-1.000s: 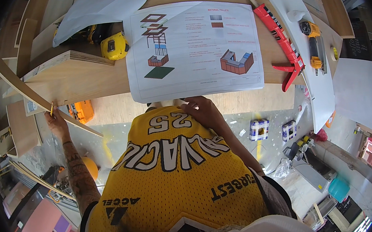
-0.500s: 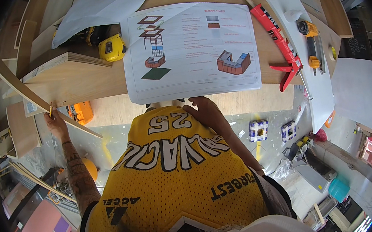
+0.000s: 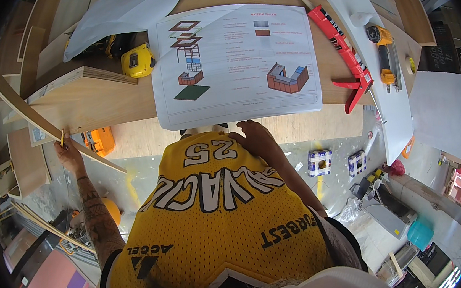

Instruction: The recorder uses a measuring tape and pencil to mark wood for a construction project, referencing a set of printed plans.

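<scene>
Reading from the left, we find the curved wooden strip and, beside it, our left hand, its fingers clamped on a yellow pencil. Centrally, the printed drawing sheet lies on the bench; we judge its laying-out done, with no pencil work visible on it. Our right hand, just nearer than the sheet, appears empty, thumb and fingers apart. Farther right, we see the red caulking gun lying untouched.

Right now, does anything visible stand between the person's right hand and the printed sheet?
Nothing visible does: the right hand shows just below the printed sheet, nearest its lower edge. The red caulking gun lies right of the sheet, off that path.
</scene>
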### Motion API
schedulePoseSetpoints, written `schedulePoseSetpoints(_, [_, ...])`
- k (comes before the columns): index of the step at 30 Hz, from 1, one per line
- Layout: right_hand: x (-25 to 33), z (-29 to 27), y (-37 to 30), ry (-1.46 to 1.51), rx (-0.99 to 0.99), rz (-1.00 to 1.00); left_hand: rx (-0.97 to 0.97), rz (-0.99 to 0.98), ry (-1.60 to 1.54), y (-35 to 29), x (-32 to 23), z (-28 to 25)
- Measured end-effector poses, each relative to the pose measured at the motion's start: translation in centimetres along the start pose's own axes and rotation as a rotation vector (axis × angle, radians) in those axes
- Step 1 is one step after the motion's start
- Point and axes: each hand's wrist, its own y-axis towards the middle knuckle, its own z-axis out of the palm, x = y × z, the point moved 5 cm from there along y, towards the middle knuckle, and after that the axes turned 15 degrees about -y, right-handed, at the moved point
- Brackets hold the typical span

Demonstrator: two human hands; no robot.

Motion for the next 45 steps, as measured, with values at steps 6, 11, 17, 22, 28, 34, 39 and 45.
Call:
schedulePoseSetpoints(6, [-0.4, 0.5, 0.0, 0.01, 0.0, -0.023, 0.002, 0.028, 0.018, 0.1, 1.3, -0.2])
schedulePoseSetpoints(11, [-0.5, 0.5, -0.2, -0.023, 0.069, 0.015, 0.004, -0.03, 0.007, -0.2, 1.8, 0.0])
schedulePoseSetpoints(17, [-1.1, 1.4, 0.0, -0.033, 0.003, -0.001, 0.005, -0.045, -0.036, -0.2, 2.6, -0.2])
schedulePoseSetpoints(22, [-0.9, 1.0, 0.0, -0.043, 0.054, 0.007, 0.029, -0.027, -0.084, -0.4, 1.8, 0.2])
schedulePoseSetpoints(28, [-1.0, 1.2, -0.1, -0.035, -0.019, -0.027, 0.011, -0.038, 0.009, -0.2, 2.4, -0.3])
schedulePoseSetpoints(34, [-0.9, 1.1, -0.1, -0.009, -0.006, -0.011, -0.015, 0.021, -0.041, -0.8, 1.0, 0.0])
schedulePoseSetpoints(39, [-1.2, 1.5, 0.1, -0.003, -0.03, -0.011, -0.013, -0.019, 0.042, -0.6, 1.1, -0.3])
schedulePoseSetpoints(45, [-1.0, 1.0, 0.1, 0.008, 0.122, 0.033, -0.017, 0.047, -0.006, -0.5, 1.4, 0.1])
